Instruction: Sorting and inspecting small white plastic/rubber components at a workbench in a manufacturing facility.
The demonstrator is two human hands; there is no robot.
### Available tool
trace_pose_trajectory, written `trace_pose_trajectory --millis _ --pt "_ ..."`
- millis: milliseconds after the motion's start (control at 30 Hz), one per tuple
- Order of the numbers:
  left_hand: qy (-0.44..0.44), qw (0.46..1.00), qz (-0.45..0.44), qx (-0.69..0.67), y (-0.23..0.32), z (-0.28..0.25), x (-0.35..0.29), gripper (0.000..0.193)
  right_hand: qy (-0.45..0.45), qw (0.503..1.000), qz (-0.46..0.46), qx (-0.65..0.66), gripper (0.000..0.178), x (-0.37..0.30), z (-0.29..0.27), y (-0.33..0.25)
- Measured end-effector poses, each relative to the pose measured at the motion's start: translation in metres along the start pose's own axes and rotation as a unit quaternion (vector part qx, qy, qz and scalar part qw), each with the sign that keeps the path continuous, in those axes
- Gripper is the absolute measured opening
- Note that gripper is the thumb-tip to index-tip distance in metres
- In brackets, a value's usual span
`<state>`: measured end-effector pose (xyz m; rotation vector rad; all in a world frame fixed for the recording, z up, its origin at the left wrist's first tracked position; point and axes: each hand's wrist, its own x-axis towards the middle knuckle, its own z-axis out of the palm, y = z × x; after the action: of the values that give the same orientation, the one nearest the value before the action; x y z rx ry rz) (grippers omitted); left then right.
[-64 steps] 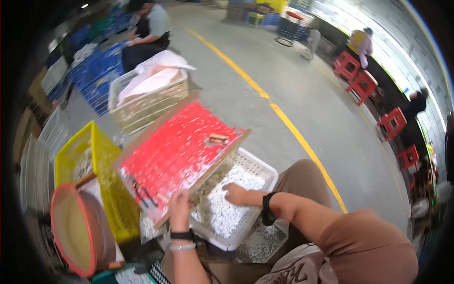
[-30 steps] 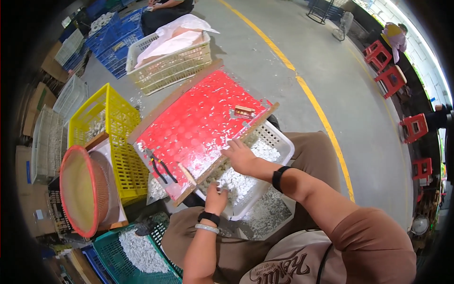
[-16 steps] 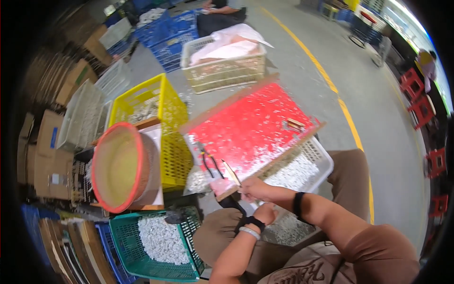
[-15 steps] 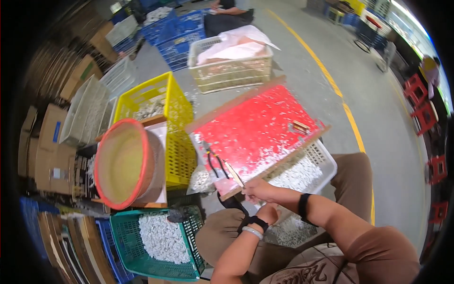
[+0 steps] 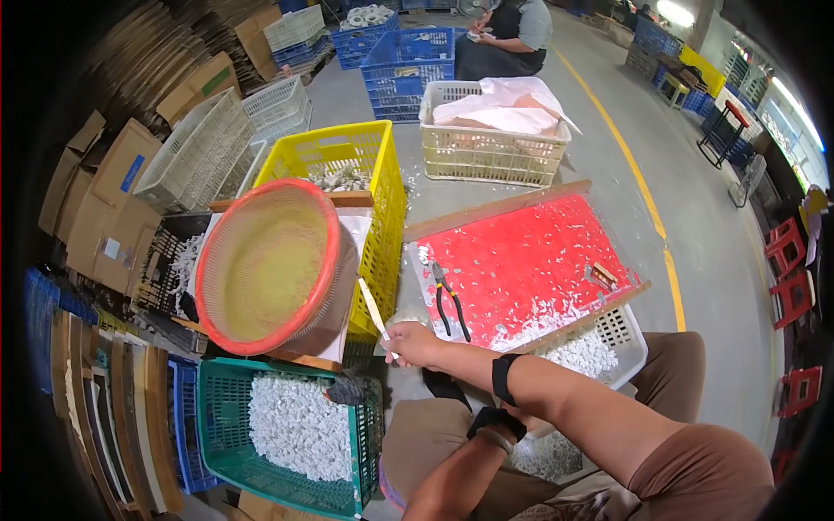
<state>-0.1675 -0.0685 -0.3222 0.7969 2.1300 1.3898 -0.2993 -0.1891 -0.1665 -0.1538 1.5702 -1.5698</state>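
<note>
Slim pale stick [image 5: 373,309] is pinched in the right hand [image 5: 413,344], near pliers [image 5: 440,278] on a red board [image 5: 530,247]; left hand [image 5: 526,423] partly hidden, its grip unclear.

Pliers [image 5: 448,300] lie on the left part of a board [image 5: 530,260], whose near edge overlaps a tray [image 5: 641,352] of small pieces [image 5: 584,354]; behind the board stands a crate with a sheet [image 5: 504,111] in it. To the left, a round strainer [image 5: 278,260] sits before a tall crate [image 5: 389,234], with a basket [image 5: 230,434] nearer still. Between strainer and board is a hand tool [image 5: 373,308] in the right hand [image 5: 413,343]; stools [image 5: 792,300] stand far right.
</note>
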Motion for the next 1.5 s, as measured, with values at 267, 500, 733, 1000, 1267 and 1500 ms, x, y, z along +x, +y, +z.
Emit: trace_pose_trajectory --millis 267,500,733,1000,1267,1500 --pt "0.076 0.995 0.010 -0.058 0.012 -0.033 -0.016 0.053 0.022 0.999 0.007 0.036 0.023 0.061 0.039 0.001" --pt "0.136 0.978 0.016 -0.156 0.049 -0.017 -0.030 0.051 0.002 0.987 0.040 0.155 0.050 0.061 0.034 -0.006" --pt "-0.156 0.944 -0.245 0.154 0.107 -0.040 -0.013 0.038 -0.103 0.991 0.010 -0.079 0.025 -0.020 -0.035 0.030" --pt "-0.056 0.965 -0.193 0.167 0.036 -0.048 0.007 0.036 0.029 0.975 0.149 -0.160 0.023 -0.201 -0.244 0.144" --pt "0.270 0.896 -0.326 0.135 -0.015 0.006 0.066 0.050 0.294 0.833 0.136 -0.448 0.065 -0.177 -0.310 0.258" --pt "0.210 0.892 -0.394 0.072 -0.062 -0.014 0.111 0.063 0.195 0.907 0.030 -0.372 0.056 -0.110 -0.307 0.252"
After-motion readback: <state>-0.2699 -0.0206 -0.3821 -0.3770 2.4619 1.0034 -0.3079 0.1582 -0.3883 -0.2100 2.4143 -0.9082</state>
